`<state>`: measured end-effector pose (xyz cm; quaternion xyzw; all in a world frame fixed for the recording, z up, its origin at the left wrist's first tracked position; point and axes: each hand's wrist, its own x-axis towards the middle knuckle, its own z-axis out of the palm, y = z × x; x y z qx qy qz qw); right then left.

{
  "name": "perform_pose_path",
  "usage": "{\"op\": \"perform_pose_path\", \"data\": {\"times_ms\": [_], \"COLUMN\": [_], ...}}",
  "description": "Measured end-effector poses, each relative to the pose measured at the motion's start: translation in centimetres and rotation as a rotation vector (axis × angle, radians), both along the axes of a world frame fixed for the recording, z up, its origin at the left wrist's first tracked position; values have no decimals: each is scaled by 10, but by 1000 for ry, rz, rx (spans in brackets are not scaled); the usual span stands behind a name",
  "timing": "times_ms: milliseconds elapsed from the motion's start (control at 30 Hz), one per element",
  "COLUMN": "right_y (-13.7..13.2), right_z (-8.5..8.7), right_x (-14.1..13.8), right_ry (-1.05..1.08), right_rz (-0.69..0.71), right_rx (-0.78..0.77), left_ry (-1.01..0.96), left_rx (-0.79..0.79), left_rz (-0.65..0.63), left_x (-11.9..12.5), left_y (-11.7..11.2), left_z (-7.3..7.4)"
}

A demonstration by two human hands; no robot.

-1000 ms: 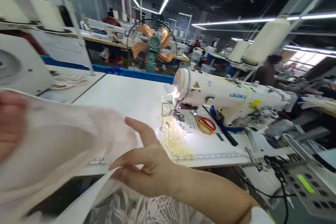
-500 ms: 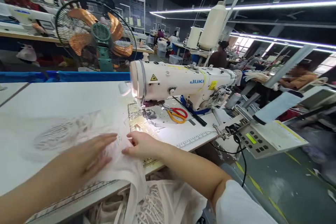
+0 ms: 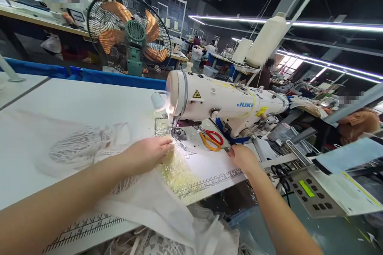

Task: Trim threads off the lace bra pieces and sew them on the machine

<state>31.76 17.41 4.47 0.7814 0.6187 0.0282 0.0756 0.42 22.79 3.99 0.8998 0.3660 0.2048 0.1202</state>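
Note:
My left hand [image 3: 151,151] is closed, fingertips pinched on the edge of a white lace garment [image 3: 167,203], just in front of the sewing machine's needle area. Sheer lace panels spread left across the table, and the cloth hangs over the front edge. My right hand [image 3: 243,157] rests on the table right of the scissors, its fingers curled over the handle end of a slim black tool [image 3: 220,129]; the grip itself is partly hidden. Scissors [image 3: 212,140] with red and orange handles lie beneath the arm of the white JUKI sewing machine [image 3: 209,95].
A control box [image 3: 311,195] with a lit display sits at the right. Ruler tape [image 3: 206,183] runs along the front edge of the table. Behind stand a large fan [image 3: 128,36] and thread cones [image 3: 266,40]. More lace cloth [image 3: 161,243] lies below the edge, and other people work farther off.
My right hand has left the cloth and moved right to the black tool by the machine base. My left hand has moved right to the cloth near the needle. The view has shifted.

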Motion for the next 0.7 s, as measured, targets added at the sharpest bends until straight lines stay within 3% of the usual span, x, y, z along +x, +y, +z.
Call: {"op": "perform_pose_path", "data": {"times_ms": [100,167,300,467,533,700], "right_y": [1,2,8,11,5,-16], "right_z": [-11,-15,-16,-14,-13,-11], "right_x": [7,10,19,21,16,-9], "right_ry": [-33,-34,3,69,85,121], "right_rz": [-13,-9,8,26,26,72], "right_rx": [-28,-44,-78,-49,11,175], "left_ry": [136,206,333,405,395,366], "left_rx": [11,30,72,133,126,54], "left_rz": [-124,-95,119,443,412,65], "left_x": [6,6,0,-9,-1,47], "left_y": [-1,-4,-7,-2,-5,-45], "left_z": [-14,-20,-19,-3,0,-10]}}
